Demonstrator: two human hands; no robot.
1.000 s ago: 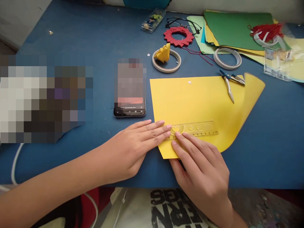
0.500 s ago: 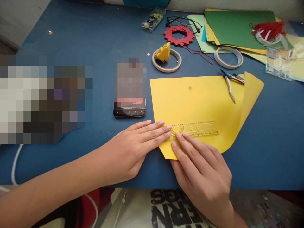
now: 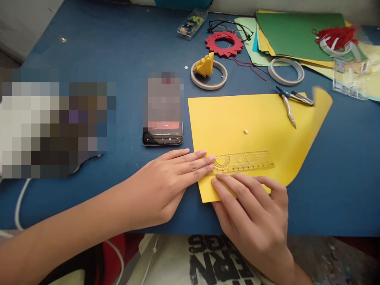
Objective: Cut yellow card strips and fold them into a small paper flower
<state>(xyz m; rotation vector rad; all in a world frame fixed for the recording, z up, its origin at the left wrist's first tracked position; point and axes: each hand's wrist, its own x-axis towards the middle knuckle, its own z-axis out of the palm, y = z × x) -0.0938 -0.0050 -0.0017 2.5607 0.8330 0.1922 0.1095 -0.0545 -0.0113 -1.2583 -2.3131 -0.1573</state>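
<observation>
A yellow paper sheet (image 3: 231, 118) lies on the blue table, its right side curled up. On its lower part rests a clear plastic ruler (image 3: 252, 160). My left hand (image 3: 169, 178) lies flat with fingers stretched, the fingertips on the ruler's left end and the paper's left edge. Just below the ruler, my right hand (image 3: 255, 209) grips the paper's lower edge, fingers on top and thumb underneath. A compass (image 3: 287, 103) lies on the paper's upper right, and a small white scrap (image 3: 246, 131) sits near the middle.
Left of the paper is a phone (image 3: 162, 136). Behind it are a tape roll (image 3: 209, 86) holding a yellow folded piece, another tape roll (image 3: 286, 82), a red paper ring (image 3: 224, 53), glasses (image 3: 218, 24) and green paper (image 3: 299, 35). A blurred-out object and white cable (image 3: 18, 202) are at left.
My right hand has slid slightly left and down along the paper's lower edge. The curled right side has shifted, and the white scrap has moved down and right. My left hand stays put.
</observation>
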